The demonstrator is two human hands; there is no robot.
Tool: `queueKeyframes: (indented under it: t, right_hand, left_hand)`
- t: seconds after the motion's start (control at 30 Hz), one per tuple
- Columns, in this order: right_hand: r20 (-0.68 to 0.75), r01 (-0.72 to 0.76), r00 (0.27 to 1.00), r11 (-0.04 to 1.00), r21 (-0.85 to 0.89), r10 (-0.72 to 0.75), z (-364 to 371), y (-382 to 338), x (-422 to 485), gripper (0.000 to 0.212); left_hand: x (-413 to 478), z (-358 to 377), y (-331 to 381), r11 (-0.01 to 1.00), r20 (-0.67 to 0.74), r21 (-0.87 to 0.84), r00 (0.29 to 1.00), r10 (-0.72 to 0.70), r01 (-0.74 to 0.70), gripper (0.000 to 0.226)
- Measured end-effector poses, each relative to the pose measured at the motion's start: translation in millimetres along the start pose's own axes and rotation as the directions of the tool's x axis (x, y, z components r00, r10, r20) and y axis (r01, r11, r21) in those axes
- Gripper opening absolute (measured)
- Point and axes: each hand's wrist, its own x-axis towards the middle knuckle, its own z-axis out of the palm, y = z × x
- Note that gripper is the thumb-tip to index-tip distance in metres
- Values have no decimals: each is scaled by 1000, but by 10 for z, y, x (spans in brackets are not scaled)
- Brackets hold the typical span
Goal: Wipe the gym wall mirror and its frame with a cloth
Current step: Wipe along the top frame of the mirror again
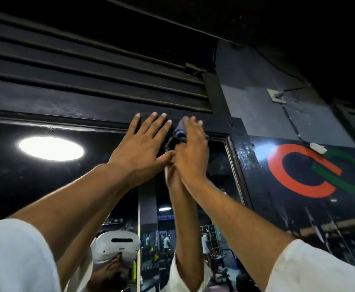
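Black frame (88, 111): a broad dark band runs along the top of the mirror, with a thin moulding under it and down the right side.
Mirror (24, 186): dark glass below the band, showing the raised arms, a white headset (117, 247) and gym gear far behind.
Left hand (142, 142): released and flat, its fingers straight and spread; the fingertips (155, 114) lie on the frame band and the palm is over the top edge of the glass.
Right hand (193, 148): just beside the left one, with the left thumb touching it. Its fingers lie fairly straight over a dark bundle and press it against the top of the frame, not clenched; the thumb is hidden.
Dark bundle (177, 135): grey and black with a blue patch, between the two hands near the mirror's upper right corner. Mostly covered, so I cannot tell for sure whether it is the cloth.
Sleeves (14, 256): white, on both forearms.
Light (51, 148): a bright oval reflected in the glass, left of the hands.
Slats (88, 60): black horizontal strips above the frame.
Wall sign (305, 171): red and green curved shapes painted on the glossy wall, right of the mirror.
Socket (275, 95): pale, high on the wall, with a cable running down from it.
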Motion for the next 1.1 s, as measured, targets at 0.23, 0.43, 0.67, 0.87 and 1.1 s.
queueKeyframes:
  t: [0.23,0.43,0.67,0.87,1.1]
  right_hand:
    - [-219,-23,975,1000,3,23,-274,16,466,47]
    - [-37,-17,999,1000,0,17,342,-385,478,51]
    - [154,364,928,916,-167,-340,366,-730,599,54]
    - [-233,-81,972,966,-247,22,-165,-136,433,34]
    - [-148,-36,989,995,-94,22,491,-567,-98,51]
  left_hand:
    - [-288,-293,-888,998,-124,46,992,-40,46,95]
    - [-464,-259,-1061,994,-118,97,992,-46,58,90]
    - [-491,-295,-1062,999,-100,37,994,-33,37,90]
    - [-495,-268,-1061,996,-102,77,994,-46,54,89]
    - [-509,-285,-1053,997,-91,59,995,-45,51,88]
